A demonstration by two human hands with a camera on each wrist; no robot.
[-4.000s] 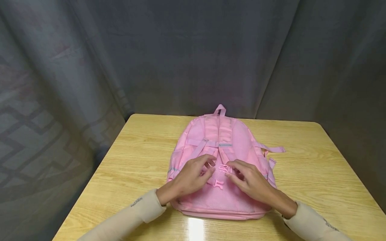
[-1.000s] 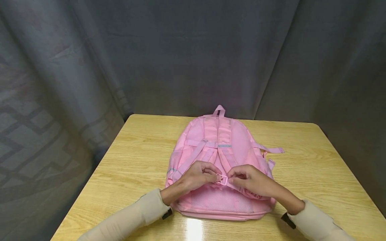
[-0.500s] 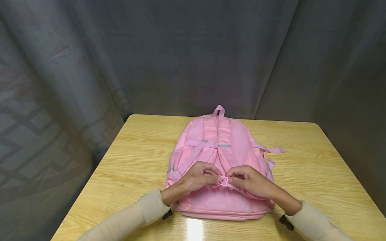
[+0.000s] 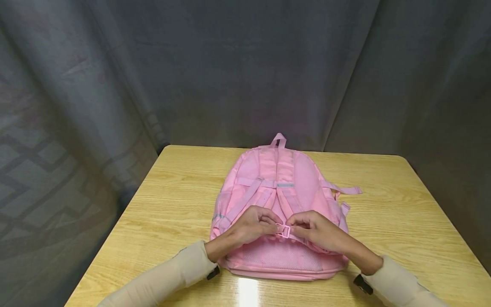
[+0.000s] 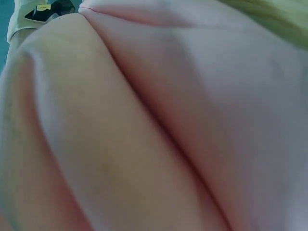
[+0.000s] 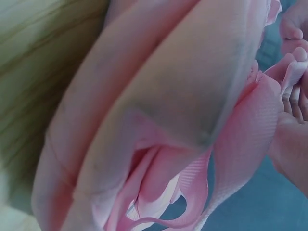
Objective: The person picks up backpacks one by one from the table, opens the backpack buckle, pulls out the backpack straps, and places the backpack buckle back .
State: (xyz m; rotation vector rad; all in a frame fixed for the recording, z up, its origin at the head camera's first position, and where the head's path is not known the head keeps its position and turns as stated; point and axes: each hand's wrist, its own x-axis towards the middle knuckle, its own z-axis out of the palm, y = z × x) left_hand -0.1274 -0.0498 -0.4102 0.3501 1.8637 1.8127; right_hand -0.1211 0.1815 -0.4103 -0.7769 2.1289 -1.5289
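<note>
A pink backpack point(image 4: 307, 170) lies with its shoulder straps facing up. Over its lower part, a pink side-release buckle point(image 4: 284, 230) is held between both hands. My left hand point(image 4: 253, 224) pinches the buckle's left end between thumb and fingers. At the buckle's right end, my right hand point(image 4: 318, 230) pinches the strap that leads into it. Fingertips partly cover the buckle, so I cannot tell whether its halves are locked. In the right wrist view, a pink strap point(image 6: 248, 130) runs up to the right hand. Blurred pink fabric point(image 5: 125, 134) fills most of the left wrist view.
The backpack rests on a wood-grain table point(image 4: 184, 183). A loose webbing strap point(image 4: 347, 190) sticks out on its right, and a carry loop point(image 4: 278, 140) stands at the top. Grey curtains point(image 4: 245, 76) hang behind the table and at the sides.
Four seconds ago the buckle halves lay apart on the backpack under both hands. They have since been lifted and brought together between the fingers. Over the last second the hands have barely moved.
</note>
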